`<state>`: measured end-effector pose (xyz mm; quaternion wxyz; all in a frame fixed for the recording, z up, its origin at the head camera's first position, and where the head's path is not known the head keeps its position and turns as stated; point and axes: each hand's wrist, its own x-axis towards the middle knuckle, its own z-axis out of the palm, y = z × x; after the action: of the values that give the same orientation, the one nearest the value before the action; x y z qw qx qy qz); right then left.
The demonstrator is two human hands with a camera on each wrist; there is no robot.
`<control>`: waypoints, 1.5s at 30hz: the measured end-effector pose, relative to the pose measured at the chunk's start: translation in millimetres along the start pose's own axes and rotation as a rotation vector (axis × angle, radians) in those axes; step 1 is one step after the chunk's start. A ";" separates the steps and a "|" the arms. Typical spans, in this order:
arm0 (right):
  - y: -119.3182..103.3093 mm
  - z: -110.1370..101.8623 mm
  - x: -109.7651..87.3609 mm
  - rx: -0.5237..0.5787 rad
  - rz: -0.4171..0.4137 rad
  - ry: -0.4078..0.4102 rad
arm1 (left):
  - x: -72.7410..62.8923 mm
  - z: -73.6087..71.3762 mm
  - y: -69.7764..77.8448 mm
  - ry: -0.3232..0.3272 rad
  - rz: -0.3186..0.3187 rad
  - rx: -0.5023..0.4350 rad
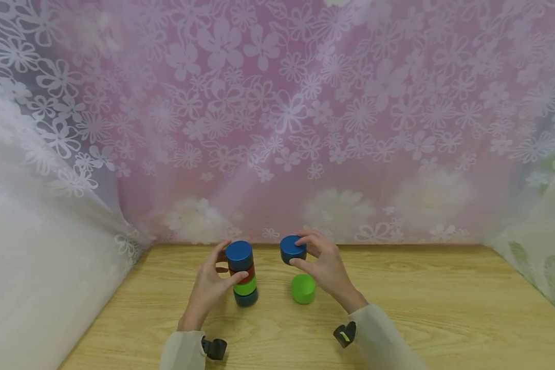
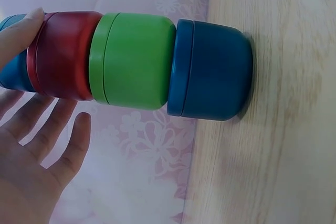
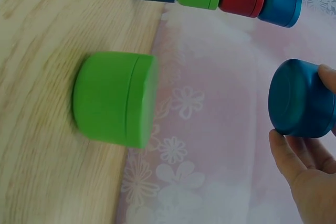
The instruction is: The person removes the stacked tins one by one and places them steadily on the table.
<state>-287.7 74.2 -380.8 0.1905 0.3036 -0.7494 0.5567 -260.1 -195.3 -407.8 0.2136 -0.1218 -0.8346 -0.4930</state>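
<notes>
Blue canister (image 1: 293, 250) pinched by right hand (image 1: 326, 263), clear of table (image 1: 444, 308).
Left hand (image 1: 207, 288) clasps four-canister stack (image 1: 246, 285) near its red tier, blue top tier above thumb, green and blue tiers below. Lone green canister (image 1: 303, 289) stands beneath right grip.

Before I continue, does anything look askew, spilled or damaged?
Nothing stands out: no spill or damage shows. The four-jar stack looks upright and roughly aligned; the separate green jar sits flat on the table, and the blue jar in the right hand looks intact.
</notes>
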 end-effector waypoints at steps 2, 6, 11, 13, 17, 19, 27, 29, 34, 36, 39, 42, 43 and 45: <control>2.0 -2.2 -1.3 0.007 -0.002 -0.002 | 0.0 -0.1 0.8 -0.003 -0.004 0.000; 5.2 -6.1 -3.1 0.007 0.003 0.003 | 0.6 0.2 1.4 -0.002 -0.009 0.000; 8.1 -10.5 -5.8 -0.013 0.009 0.014 | 0.4 0.1 1.0 0.001 -0.009 -0.006; 9.2 -11.9 -7.6 -0.018 0.011 0.014 | 0.3 0.0 0.8 0.001 -0.010 -0.011; 9.9 -15.1 -10.7 -0.022 0.021 0.021 | -0.1 -0.1 0.8 0.002 -0.011 -0.015; 10.1 -16.2 -11.5 -0.022 0.026 0.020 | -0.5 -0.5 0.7 0.003 -0.012 -0.013; 13.3 -19.3 -13.2 -0.040 0.023 0.021 | -0.8 -0.2 2.0 -0.004 -0.004 -0.010; 14.5 -20.1 -13.8 -0.047 0.019 0.025 | -0.5 -0.3 1.9 -0.007 -0.002 -0.013; 15.4 -22.2 -14.1 -0.079 0.031 0.029 | 0.6 -0.5 0.4 -0.003 -0.013 -0.005; 15.4 -23.1 -14.5 -0.100 0.050 0.030 | 0.8 -0.4 -0.2 -0.002 -0.013 0.001; 15.7 -25.1 -15.8 -0.127 0.079 0.039 | 1.1 -0.5 -0.3 -0.002 -0.006 0.001; 16.7 -27.0 -17.3 -0.134 0.096 0.044 | 0.8 -0.2 -0.3 -0.006 0.003 0.000; 17.1 -27.5 -17.9 -0.133 0.098 0.044 | 0.6 -0.3 -0.3 -0.006 0.003 -0.003; 18.0 -28.3 -19.3 -0.130 0.104 0.039 | -0.3 -0.3 -0.8 -0.005 0.003 0.001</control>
<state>-286.8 109.3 -397.0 0.1949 0.2404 -0.7949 0.5219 -260.1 -195.9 -408.5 0.2123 -0.1243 -0.8352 -0.4919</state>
